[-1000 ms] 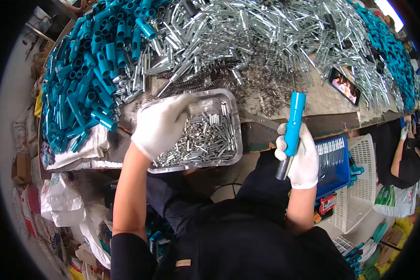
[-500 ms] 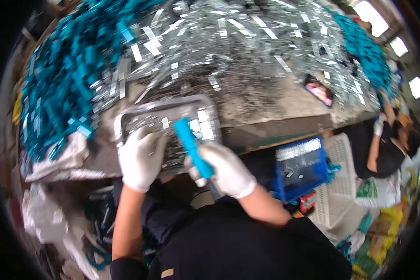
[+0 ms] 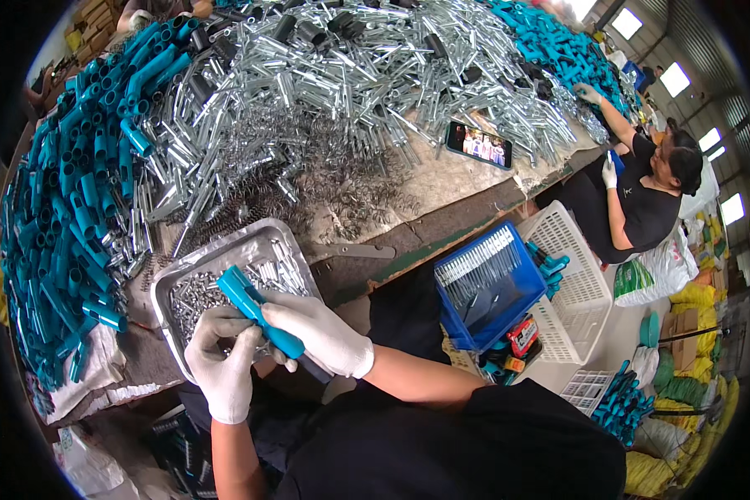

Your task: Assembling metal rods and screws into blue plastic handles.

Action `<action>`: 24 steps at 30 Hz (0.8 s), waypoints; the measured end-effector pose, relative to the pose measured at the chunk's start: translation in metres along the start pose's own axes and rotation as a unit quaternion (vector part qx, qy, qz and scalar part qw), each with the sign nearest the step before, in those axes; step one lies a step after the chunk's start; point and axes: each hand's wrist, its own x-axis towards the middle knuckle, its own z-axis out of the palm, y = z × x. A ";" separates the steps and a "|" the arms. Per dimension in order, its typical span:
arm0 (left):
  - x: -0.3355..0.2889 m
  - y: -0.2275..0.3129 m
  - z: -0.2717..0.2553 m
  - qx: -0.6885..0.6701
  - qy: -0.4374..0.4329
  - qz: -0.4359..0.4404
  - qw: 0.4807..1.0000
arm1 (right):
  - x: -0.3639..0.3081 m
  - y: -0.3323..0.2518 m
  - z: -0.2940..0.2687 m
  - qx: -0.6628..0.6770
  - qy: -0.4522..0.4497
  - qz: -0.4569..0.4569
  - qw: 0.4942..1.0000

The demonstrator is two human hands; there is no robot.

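A teal plastic tube-shaped handle (image 3: 248,302) is gripped in my white-gloved right hand (image 3: 329,335), slanting with its far end over the tray. My left hand (image 3: 221,367), also gloved, is close against its left side, thumb and fingers pinched together. Whatever those fingertips hold is too small or hidden to make out. Just beyond both hands lies a metal tray (image 3: 160,287), with small metal pieces (image 3: 198,298) on its left and longer silvery pins (image 3: 285,273) on its right. Something dark grey shows below my right hand, mostly covered.
Teal tubes (image 3: 75,225) are heaped left, metal rods (image 3: 333,79) across the back, thin springs (image 3: 308,167) nearer. A phone (image 3: 479,145) lies right of them. Right of the table stand a blue bin (image 3: 508,292) and white crate (image 3: 579,275); a co-worker (image 3: 642,183) sits beyond.
My left hand has closed from loosely curled over the tray to a pinch beside the handle. The right hand has brought the handle left toward it. The view has shifted and sharpened.
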 end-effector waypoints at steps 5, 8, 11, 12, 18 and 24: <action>-0.001 -0.004 -0.006 -0.183 -0.038 -0.115 0.976 | -0.001 0.002 0.001 -0.072 -0.022 -0.052 0.996; -0.001 0.002 -0.002 -0.165 -0.030 -0.101 0.981 | -0.002 0.003 0.002 0.050 -0.032 -0.008 0.998; 0.000 0.001 -0.001 -0.138 -0.008 -0.045 0.989 | -0.001 0.003 0.003 -0.060 -0.027 -0.046 0.997; 0.001 0.003 0.000 -0.137 -0.009 -0.046 0.989 | -0.001 0.002 0.003 -0.059 -0.026 -0.047 0.997; 0.005 0.003 -0.002 -0.117 -0.031 -0.072 0.990 | -0.003 0.002 0.004 -0.141 -0.009 -0.114 0.983; 0.014 0.015 -0.006 -0.233 -0.119 -0.181 0.948 | -0.002 0.007 -0.002 -0.030 -0.066 -0.032 0.997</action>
